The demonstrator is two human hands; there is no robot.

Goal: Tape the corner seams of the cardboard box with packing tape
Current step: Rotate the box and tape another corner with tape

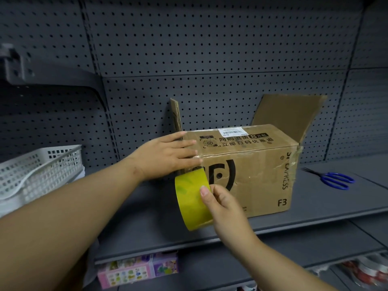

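Note:
A brown cardboard box [258, 173] with black print lies on its side on a grey shelf, its flaps open at both ends. My left hand [168, 156] lies flat with straight fingers over the box's upper left corner, pressing on the edge. My right hand [222, 204] grips a yellow roll of packing tape [192, 200] held against the box's front left corner. A clear strip of tape runs from the roll up under my left fingers. Older clear tape wrinkles along the box's right edge.
Blue-handled scissors [336, 180] lie on the grey shelf [336, 198] to the right of the box. A white plastic basket [39, 169] stands at the left. Grey pegboard forms the back wall. Colourful packages [138, 269] sit on the lower shelf.

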